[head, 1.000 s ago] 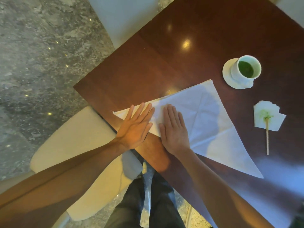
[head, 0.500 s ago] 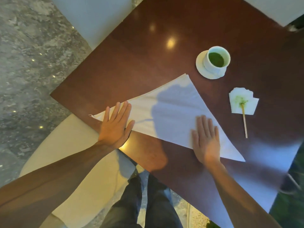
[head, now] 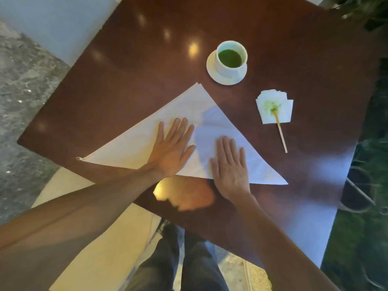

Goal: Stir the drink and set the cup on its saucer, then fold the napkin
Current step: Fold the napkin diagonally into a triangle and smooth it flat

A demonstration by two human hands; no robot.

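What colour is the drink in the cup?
Dark green, in the white cup on its saucer; head view shows it.

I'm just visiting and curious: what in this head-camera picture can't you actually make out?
- White cup on white saucer: handle not seen; liquid depth unreadable from above.
- White triangular folded napkin: flat left hand and right hand cover its middle.
- Stained small paper under wooden stirring stick: too small for detail.

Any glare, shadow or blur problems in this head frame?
Head view: lamp glare spots on the table; a bluish shadow crosses the napkin between the left hand and right hand; right fingertips slightly motion-blurred; wide-angle bending at edges; cup sharp.
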